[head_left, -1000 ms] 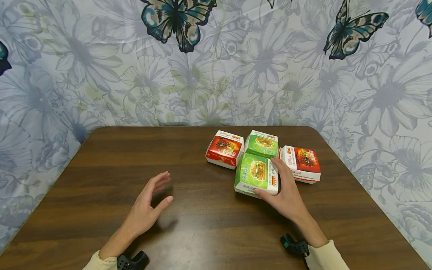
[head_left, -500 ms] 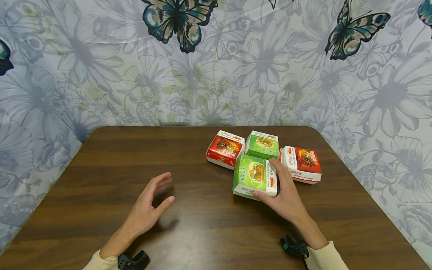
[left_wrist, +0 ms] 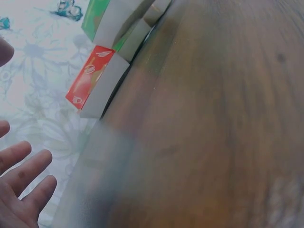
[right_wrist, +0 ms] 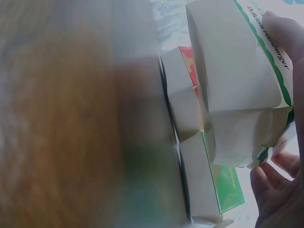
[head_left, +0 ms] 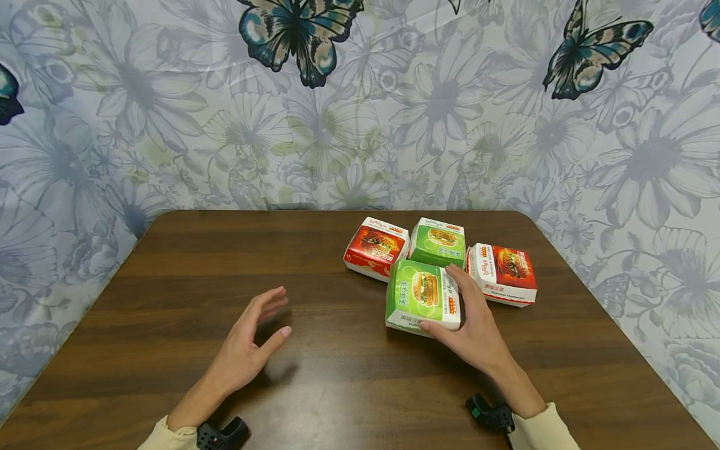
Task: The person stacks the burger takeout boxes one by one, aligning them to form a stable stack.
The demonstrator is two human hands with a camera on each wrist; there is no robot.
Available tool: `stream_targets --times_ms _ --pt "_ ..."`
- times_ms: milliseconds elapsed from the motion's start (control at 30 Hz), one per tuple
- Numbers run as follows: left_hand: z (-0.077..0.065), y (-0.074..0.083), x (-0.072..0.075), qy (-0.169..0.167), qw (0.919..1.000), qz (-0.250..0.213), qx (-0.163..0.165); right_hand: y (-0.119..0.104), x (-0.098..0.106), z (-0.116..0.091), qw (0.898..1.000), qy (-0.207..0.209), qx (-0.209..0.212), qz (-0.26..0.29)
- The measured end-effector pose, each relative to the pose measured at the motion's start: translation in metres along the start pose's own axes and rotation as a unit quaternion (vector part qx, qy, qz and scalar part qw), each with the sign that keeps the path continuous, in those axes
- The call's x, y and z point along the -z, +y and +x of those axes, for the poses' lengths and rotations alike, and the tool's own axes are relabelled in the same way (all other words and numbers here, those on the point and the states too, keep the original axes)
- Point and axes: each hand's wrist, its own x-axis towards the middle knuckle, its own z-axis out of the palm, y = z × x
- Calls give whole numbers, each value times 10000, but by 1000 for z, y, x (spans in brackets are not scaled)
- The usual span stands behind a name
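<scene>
My right hand (head_left: pixel 478 325) grips a green-and-white hamburger box (head_left: pixel 419 290), thumb along the front face and fingers at the far right side. In the right wrist view, that box (right_wrist: pixel 237 61) is raised off the table, and its plain white underside shows. Just behind it sits another green hamburger box (head_left: pixel 441 244). A red hamburger box (head_left: pixel 375 247) lies behind it on the left, and a second red box (head_left: pixel 506 272) lies right of my fingers. My left hand (head_left: pixel 244 340) hovers over the table at the left, fingers loosely extended, holding nothing.
The brown wooden table (head_left: pixel 225 250) reaches back to a flower-and-butterfly patterned cloth (head_left: pixel 360 125). A black device (head_left: pixel 224 433) is worn on my left wrist, and another black device (head_left: pixel 489 412) on the right.
My right hand has shifted the held green box slightly left and toward me, widening the view of the green box behind. The left hand has hardly moved.
</scene>
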Motion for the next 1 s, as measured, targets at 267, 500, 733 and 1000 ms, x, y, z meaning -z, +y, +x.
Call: stream_targets --times_ms 267,500,733,1000 --pt "0 0 -1 0 10000 -8 38 -1 -1 -2 10000 -31 60 45" --pt "-1 1 -1 14 10000 -23 78 -5 -2 -2 9999 -93 41 106" --pt "-1 1 -3 42 10000 65 24 -8 -3 -3 9998 -89 105 113" --pt "-1 2 -4 26 10000 78 15 -9 -5 -5 9999 -84 106 91"
